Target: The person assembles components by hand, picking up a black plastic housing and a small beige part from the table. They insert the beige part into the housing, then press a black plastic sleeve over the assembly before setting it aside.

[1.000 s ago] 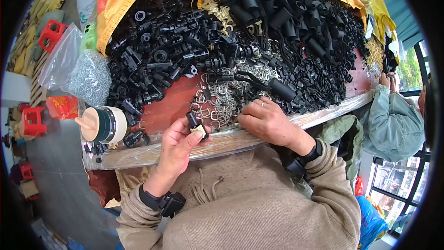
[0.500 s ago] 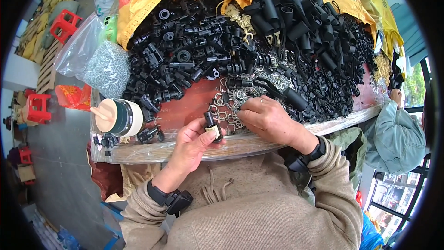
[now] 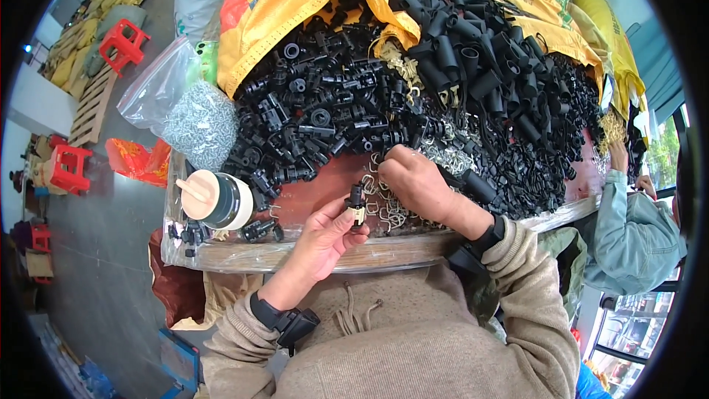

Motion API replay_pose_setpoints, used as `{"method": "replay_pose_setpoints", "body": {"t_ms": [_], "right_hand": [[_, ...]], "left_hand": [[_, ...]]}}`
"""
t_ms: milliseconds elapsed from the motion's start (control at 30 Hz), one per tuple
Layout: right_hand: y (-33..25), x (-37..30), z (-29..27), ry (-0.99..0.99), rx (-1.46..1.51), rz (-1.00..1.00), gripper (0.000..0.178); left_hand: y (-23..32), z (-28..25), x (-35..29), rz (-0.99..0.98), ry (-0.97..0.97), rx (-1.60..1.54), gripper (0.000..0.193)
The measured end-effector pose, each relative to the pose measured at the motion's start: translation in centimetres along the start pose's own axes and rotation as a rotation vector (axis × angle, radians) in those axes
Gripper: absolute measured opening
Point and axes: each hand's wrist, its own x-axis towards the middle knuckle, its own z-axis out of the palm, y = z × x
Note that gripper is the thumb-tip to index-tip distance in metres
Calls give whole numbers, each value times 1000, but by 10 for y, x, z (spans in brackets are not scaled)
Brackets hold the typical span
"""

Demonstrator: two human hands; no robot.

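One red-topped bench [image 3: 314, 196] spreads out beyond both hands, its plastic-wrapped front edge running beneath the left wrist and on below the right. Another person in a blue-green jacket [image 3: 636, 245] is well off to the right of the right hand. Past the hands, toward the far side, an orange sack [image 3: 295, 18] lies with its mouth open above a broad heap of black fittings [image 3: 317, 114], which lies ahead of the left hand. Ahead of the right hand, black tubes [image 3: 473, 52] are piled up, and small black pieces [image 3: 517, 177] spread to that hand's right. Farther left than the left hand sits a clear bag of silver screws [image 3: 199, 127]; nearer to that hand stands a lidded cup [image 3: 219, 203], pale and dark green.

The left hand [image 3: 332, 244] grips a small part between thumb and fingers. The right hand [image 3: 422, 185] has its fingers bent down and bunched at the edge of the heaps; its fingertips are partly hidden, so whether it holds anything cannot be told.

The black-and-cream part [image 3: 357, 208] points upward in the left hand, below and left of the right. Smallest are the bent metal loops [image 3: 391, 216], scattered between the hands.
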Motion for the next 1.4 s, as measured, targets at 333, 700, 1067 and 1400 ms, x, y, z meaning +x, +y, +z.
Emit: {"method": "replay_pose_setpoints", "body": {"t_ms": [333,700,1067,1400], "right_hand": [[-17,-21,-20,-40,1639,678,20],[-37,-30,-29,-75,1581,592,32],[-39,-37,-21,-40,1377,513,35],[-43,-42,-17,75,1097,512,20]], "left_hand": [[1,12,2,-10,14,67,37],[1,22,2,-55,-3,151,37],[-3,25,4,-86,13,192,37],[-6,25,4,-95,18,180,36]]}}
